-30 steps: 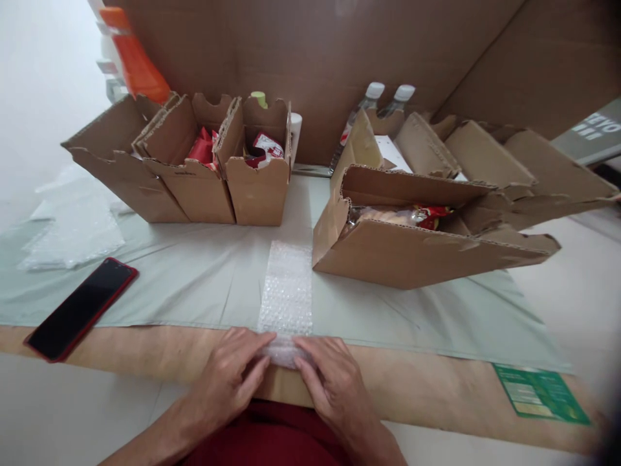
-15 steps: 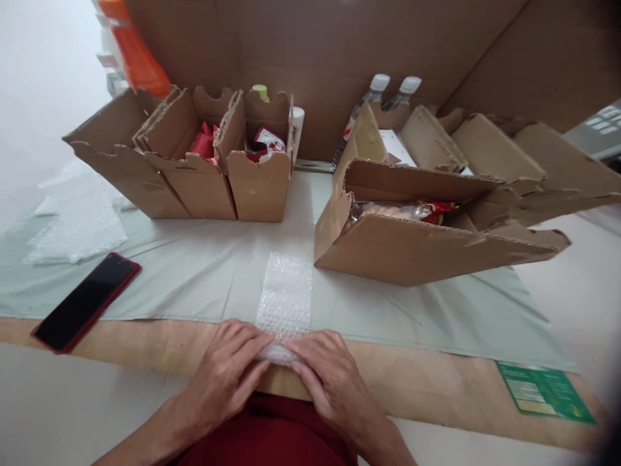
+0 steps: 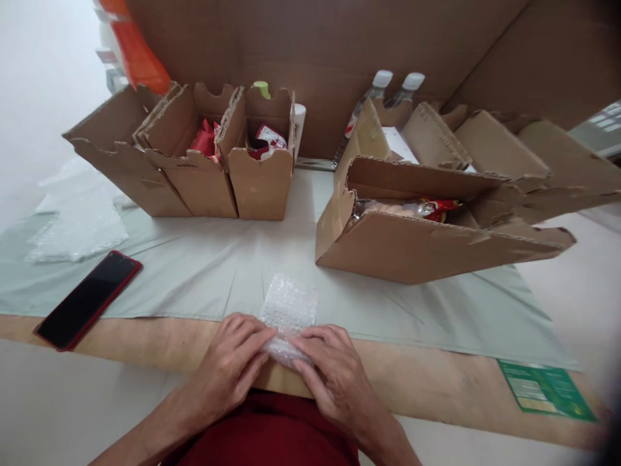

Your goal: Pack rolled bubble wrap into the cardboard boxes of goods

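Note:
A strip of bubble wrap point(image 3: 291, 301) lies at the table's front edge, its near end rolled into a small bundle. My left hand point(image 3: 233, 362) grips the left end of that roll, fingers on top and thumb at the near side. On the right end, my right hand point(image 3: 332, 372) holds it the same way, thumb underneath. The flat part of the wrap stretches away from me over the pale green cloth. Whether anything is inside the roll cannot be made out.
Three cardboard boxes point(image 3: 259, 188) stand at the back left, with red packets inside. A larger cardboard box point(image 3: 436, 252) is at right, bottles point(image 3: 381, 81) behind. To the left lie a phone point(image 3: 90, 301) and bubble wrap sheets point(image 3: 80, 226). A green card point(image 3: 546, 388) lies right.
The roll has grown and the flat stretch of bubble wrap is shorter, now slightly turned to the right. Both hands keep their hold on the roll.

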